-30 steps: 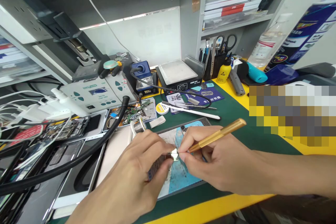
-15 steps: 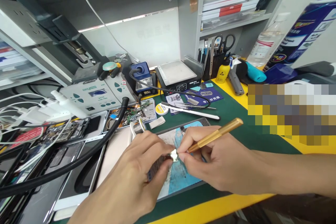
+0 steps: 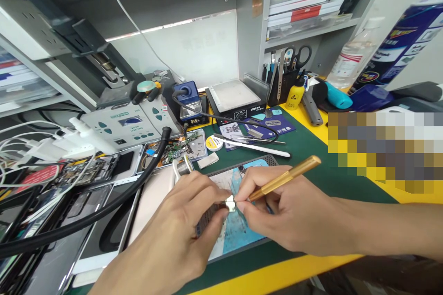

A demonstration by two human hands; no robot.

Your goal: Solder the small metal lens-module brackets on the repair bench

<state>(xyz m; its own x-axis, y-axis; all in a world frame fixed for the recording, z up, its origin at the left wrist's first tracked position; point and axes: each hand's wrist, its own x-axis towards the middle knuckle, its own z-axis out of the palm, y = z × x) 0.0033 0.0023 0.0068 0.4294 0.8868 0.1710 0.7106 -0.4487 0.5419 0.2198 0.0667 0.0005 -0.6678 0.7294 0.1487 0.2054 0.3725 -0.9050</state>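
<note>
Thumb and forefinger of my left hand (image 3: 188, 221) pinch a small shiny metal piece (image 3: 230, 203) at the centre. A dark flat part (image 3: 205, 221) shows beneath that palm, mostly hidden. My right hand (image 3: 287, 207) grips a gold pen-like tool (image 3: 285, 178), slanted with its back end up to the right; its tip is hidden by the fingertips at the small piece's right side. Under both hands lies a blue and white stained work pad (image 3: 242, 233) in a dark perforated frame.
A black hose (image 3: 114, 205) crosses phones and boards on the left. Behind are a hot-air station (image 3: 129, 122), a heating plate (image 3: 233, 97), a parts tray (image 3: 195, 146), a solder spool (image 3: 183, 167) and a white stick (image 3: 256, 147). Bottles (image 3: 356, 55) stand at the back right.
The whole view has shifted very slightly. Both hands hold the same grips in nearly the same place.
</note>
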